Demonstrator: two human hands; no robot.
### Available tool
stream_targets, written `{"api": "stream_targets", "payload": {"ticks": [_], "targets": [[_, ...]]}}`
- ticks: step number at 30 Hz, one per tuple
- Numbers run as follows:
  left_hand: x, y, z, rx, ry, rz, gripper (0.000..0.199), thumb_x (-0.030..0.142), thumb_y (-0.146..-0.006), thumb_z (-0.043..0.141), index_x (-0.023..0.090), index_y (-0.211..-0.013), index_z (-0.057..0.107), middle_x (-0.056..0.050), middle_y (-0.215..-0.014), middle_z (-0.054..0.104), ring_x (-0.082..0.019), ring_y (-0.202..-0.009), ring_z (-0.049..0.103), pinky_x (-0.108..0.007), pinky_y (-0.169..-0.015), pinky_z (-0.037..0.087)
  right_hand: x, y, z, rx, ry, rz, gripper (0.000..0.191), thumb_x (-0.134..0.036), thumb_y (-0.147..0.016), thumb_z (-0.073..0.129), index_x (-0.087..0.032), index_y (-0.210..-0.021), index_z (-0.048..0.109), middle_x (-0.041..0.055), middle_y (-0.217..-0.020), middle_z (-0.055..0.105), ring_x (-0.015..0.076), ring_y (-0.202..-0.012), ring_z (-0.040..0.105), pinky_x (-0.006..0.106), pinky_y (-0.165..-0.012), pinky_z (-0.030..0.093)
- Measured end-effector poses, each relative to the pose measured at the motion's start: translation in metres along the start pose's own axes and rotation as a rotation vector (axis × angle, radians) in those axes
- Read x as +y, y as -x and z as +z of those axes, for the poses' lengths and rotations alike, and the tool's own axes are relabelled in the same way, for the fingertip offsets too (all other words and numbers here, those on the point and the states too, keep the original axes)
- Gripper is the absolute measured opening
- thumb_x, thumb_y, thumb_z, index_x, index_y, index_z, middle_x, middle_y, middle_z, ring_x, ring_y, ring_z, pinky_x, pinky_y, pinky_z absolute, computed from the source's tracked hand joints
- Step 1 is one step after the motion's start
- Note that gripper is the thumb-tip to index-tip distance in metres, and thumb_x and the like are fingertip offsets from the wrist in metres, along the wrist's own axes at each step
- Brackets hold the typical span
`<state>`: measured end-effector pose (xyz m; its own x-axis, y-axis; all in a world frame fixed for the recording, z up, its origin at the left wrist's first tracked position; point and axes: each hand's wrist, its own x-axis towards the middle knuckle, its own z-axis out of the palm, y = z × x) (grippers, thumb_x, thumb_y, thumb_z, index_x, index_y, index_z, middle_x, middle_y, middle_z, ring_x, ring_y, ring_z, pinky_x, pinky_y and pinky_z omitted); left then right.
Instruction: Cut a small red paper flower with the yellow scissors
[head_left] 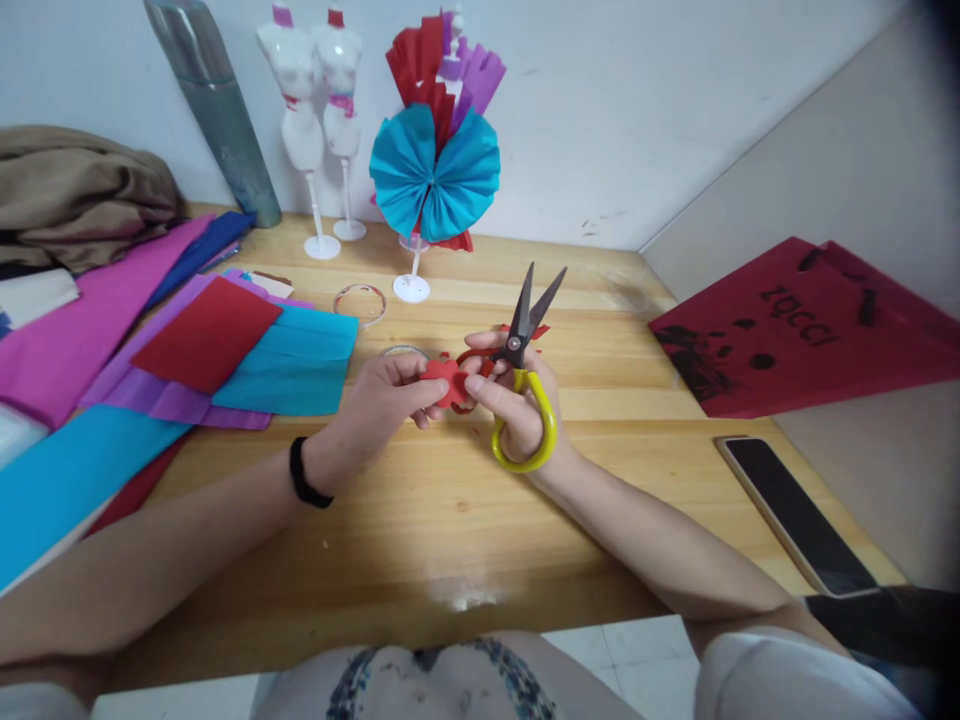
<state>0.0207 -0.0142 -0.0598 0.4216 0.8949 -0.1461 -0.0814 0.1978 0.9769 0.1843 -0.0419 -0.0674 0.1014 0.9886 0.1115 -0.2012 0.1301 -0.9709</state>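
A small red paper piece (448,381) with a scalloped edge is pinched between both hands over the middle of the table. My left hand (390,392), a black band on its wrist, grips its left side between thumb and fingers. At its right side, the thumb and fingers of my right hand (517,405) press on it. Scissors (516,345) with one yellow and one red handle loop hang around my right hand, blades apart and pointing away from me. Red scraps (541,331) lie behind that hand.
Coloured paper sheets (300,355) spread over the left side. At the back stand a flask (225,120), two white mannequins (304,140) and a third mannequin stand (411,288) dressed in pleated paper (465,180). Tape rolls (360,304) lie mid-table. A red bag (795,340) and phone (799,515) are right.
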Motion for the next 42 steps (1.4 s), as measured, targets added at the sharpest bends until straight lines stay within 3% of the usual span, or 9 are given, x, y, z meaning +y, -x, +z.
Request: {"api": "stream_targets", "payload": {"ticks": [6,14,19,23,28,37,42], "targets": [[0.003,-0.001,-0.001,-0.030,-0.044,-0.012,0.015,0.027,-0.071,0.072,0.018,-0.061,0.065,0.002,-0.056,0.063,-0.010,-0.054,0.056,-0.023,-0.055,0.044,0.000,0.000,0.001,-0.016,0.012,0.056,0.046,-0.034,-0.062,0.095,-0.025,-0.099,0.068,-0.0064,-0.067,0.063,0.0109,-0.053,0.055,0.026,-0.052,0.047],[-0.004,0.001,0.005,-0.047,0.054,0.003,0.018,0.033,-0.072,0.080,0.017,-0.075,0.070,0.001,-0.063,0.067,-0.012,-0.057,0.057,-0.022,-0.050,0.044,0.000,0.001,0.002,0.055,0.016,-0.010,0.042,-0.034,-0.065,0.093,-0.028,-0.098,0.067,-0.0058,-0.067,0.063,0.0139,-0.056,0.057,0.031,-0.057,0.051],[-0.005,0.000,0.004,-0.016,0.042,0.027,0.014,0.029,-0.073,0.074,0.018,-0.068,0.067,0.001,-0.059,0.066,-0.010,-0.054,0.056,-0.022,-0.051,0.043,0.003,0.003,0.001,-0.013,-0.009,0.014,0.043,-0.035,-0.068,0.091,-0.027,-0.102,0.067,-0.0057,-0.067,0.063,0.0128,-0.054,0.056,0.029,-0.054,0.048],[0.005,-0.001,0.000,-0.062,-0.069,-0.002,0.016,0.025,-0.070,0.071,0.018,-0.058,0.063,0.002,-0.052,0.061,-0.010,-0.052,0.054,-0.022,-0.052,0.041,0.000,0.000,-0.001,-0.038,0.008,0.038,0.049,-0.036,-0.065,0.093,-0.026,-0.105,0.066,-0.0042,-0.072,0.067,0.0136,-0.058,0.059,0.029,-0.056,0.049],[0.014,0.000,-0.002,-0.091,-0.174,-0.049,0.010,0.022,-0.066,0.069,0.017,-0.059,0.064,0.002,-0.053,0.061,-0.009,-0.052,0.054,-0.021,-0.052,0.042,-0.003,-0.001,-0.001,-0.034,0.043,0.058,0.048,-0.031,-0.061,0.095,-0.026,-0.101,0.069,-0.0056,-0.070,0.064,0.0113,-0.056,0.054,0.027,-0.053,0.044],[-0.001,0.001,0.006,-0.055,0.010,-0.039,0.020,0.032,-0.067,0.081,0.017,-0.073,0.070,0.001,-0.058,0.064,-0.011,-0.054,0.056,-0.022,-0.050,0.044,0.001,-0.001,0.002,0.098,-0.061,0.023,0.043,-0.031,-0.061,0.092,-0.027,-0.096,0.068,-0.0054,-0.068,0.064,0.0131,-0.054,0.055,0.029,-0.054,0.048],[-0.002,0.001,0.003,-0.011,0.026,-0.036,0.015,0.029,-0.070,0.074,0.018,-0.064,0.065,0.001,-0.056,0.064,-0.011,-0.053,0.055,-0.023,-0.051,0.043,0.004,0.001,0.001,0.028,-0.051,0.078,0.046,-0.033,-0.063,0.093,-0.027,-0.100,0.067,-0.0061,-0.069,0.064,0.0131,-0.054,0.057,0.030,-0.054,0.049]]}}
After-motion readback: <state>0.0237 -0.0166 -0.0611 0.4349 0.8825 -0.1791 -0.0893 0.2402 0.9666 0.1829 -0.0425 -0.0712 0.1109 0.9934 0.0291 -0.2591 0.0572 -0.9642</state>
